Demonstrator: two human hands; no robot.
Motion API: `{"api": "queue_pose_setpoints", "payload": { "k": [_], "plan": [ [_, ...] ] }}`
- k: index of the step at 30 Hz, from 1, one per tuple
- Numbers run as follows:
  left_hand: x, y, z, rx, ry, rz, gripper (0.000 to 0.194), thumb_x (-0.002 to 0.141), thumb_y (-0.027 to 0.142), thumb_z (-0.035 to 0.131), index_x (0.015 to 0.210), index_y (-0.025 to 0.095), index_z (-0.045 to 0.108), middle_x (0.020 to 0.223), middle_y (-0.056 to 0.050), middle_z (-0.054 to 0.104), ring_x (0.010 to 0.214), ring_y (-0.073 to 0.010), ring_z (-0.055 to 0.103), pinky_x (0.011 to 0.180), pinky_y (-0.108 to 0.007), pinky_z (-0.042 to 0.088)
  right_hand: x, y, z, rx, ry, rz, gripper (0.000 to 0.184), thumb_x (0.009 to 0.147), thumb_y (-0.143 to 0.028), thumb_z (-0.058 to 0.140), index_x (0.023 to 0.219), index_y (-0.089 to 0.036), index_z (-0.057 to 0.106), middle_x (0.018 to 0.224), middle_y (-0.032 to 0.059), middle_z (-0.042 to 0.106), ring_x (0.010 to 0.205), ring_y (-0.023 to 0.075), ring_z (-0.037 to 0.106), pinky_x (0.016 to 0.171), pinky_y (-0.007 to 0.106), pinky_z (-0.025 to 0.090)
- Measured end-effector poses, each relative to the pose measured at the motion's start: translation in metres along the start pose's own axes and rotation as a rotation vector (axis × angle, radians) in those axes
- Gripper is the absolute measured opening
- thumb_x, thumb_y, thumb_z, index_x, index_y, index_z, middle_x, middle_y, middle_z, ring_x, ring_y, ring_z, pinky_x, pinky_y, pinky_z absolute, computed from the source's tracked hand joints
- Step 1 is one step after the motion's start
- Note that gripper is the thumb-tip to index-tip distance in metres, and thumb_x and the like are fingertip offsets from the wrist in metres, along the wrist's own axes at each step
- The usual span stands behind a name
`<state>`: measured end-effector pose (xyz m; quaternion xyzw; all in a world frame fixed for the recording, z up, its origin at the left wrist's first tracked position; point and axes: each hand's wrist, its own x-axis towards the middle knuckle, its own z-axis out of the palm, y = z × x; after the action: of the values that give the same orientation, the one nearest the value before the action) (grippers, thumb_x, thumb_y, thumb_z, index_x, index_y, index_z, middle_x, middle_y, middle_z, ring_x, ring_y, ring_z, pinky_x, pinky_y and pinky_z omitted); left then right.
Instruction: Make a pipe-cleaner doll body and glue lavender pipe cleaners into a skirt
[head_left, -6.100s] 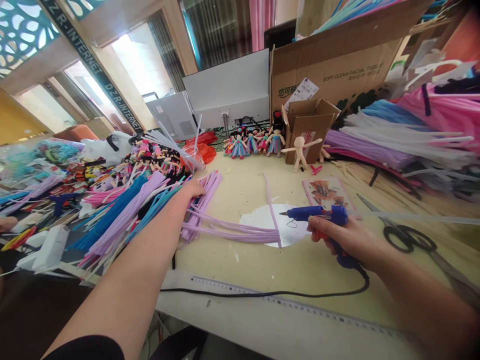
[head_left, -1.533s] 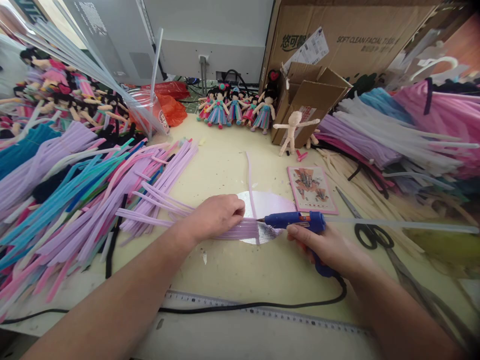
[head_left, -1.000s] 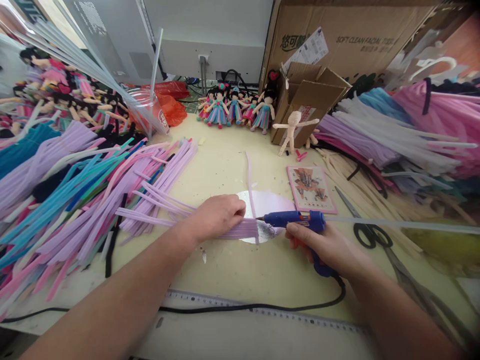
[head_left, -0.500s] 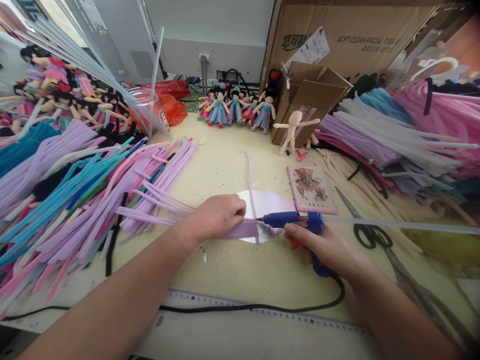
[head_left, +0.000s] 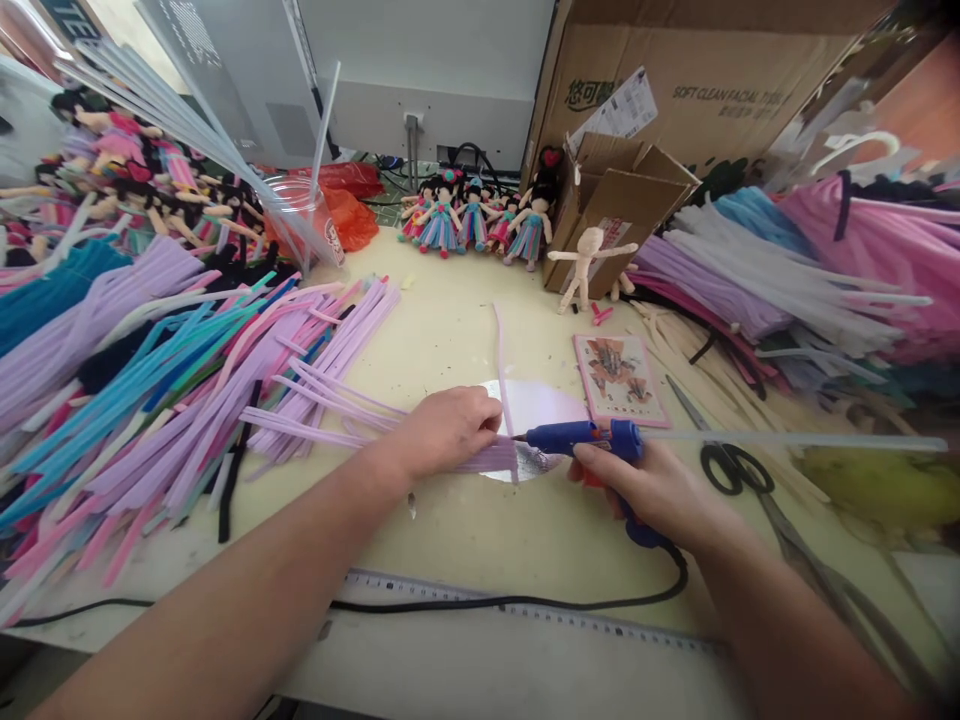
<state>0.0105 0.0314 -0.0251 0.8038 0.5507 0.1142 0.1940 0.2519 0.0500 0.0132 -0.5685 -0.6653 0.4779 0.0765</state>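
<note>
My right hand (head_left: 637,480) is wrapped round a blue glue gun (head_left: 562,437) with a long clear glue stick (head_left: 787,439) out of its back. The gun's nozzle points left and meets a lilac pipe cleaner (head_left: 501,350) that lies upright across the ends of several others. My left hand (head_left: 454,425) is closed over the row of lilac pipe cleaners (head_left: 484,460), fingertips pinching close to the nozzle; its fingers partly hide what they grip. Beneath the joint lies a shiny silver disc (head_left: 551,400).
Loose pipe cleaners (head_left: 180,400) heap at the left. Small dolls (head_left: 442,222) and an open carton (head_left: 622,200) stand at the back. At the right lie scissors (head_left: 739,468), a picture card (head_left: 621,380) and more bundles (head_left: 742,250). A ruler (head_left: 555,612) and black cable (head_left: 487,604) run along the front.
My left hand has shifted slightly right toward the nozzle. The glue gun stays nearly in place at the joint, and the whole view has moved a little.
</note>
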Motion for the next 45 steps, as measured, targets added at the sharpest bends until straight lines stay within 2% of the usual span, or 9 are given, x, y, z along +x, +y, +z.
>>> {"api": "queue_pose_setpoints", "payload": {
  "k": [12, 33, 45],
  "plan": [
    [0.001, -0.002, 0.003, 0.037, 0.003, -0.015, 0.014, 0.086, 0.027, 0.052, 0.081, 0.020, 0.062, 0.088, -0.003, 0.064, 0.083, -0.0179, 0.057, 0.069, -0.028, 0.040, -0.004, -0.028, -0.011, -0.227, 0.033, -0.023, 0.041, 0.084, -0.055, 0.054, 0.068, -0.019, 0.065, 0.060, 0.0016, 0.065, 0.040, 0.0105, 0.054, 0.039, 0.024, 0.042],
    [0.001, -0.001, 0.002, -0.002, 0.006, -0.031, 0.012, 0.084, 0.025, 0.052, 0.079, 0.019, 0.062, 0.085, -0.002, 0.064, 0.079, -0.0162, 0.056, 0.067, -0.027, 0.038, -0.006, -0.030, -0.006, -0.242, 0.024, 0.065, 0.038, 0.084, -0.051, 0.054, 0.067, -0.019, 0.062, 0.044, -0.0036, 0.053, 0.039, 0.0092, 0.050, 0.040, 0.021, 0.041],
    [0.002, -0.001, 0.004, -0.003, 0.019, -0.014, 0.012, 0.084, 0.023, 0.052, 0.078, 0.019, 0.062, 0.084, -0.001, 0.064, 0.079, -0.0156, 0.056, 0.067, -0.027, 0.038, -0.004, -0.025, -0.006, -0.202, 0.025, 0.034, 0.038, 0.084, -0.052, 0.054, 0.070, -0.018, 0.063, 0.048, -0.0026, 0.056, 0.041, 0.0098, 0.053, 0.039, 0.021, 0.041]
  ]
}}
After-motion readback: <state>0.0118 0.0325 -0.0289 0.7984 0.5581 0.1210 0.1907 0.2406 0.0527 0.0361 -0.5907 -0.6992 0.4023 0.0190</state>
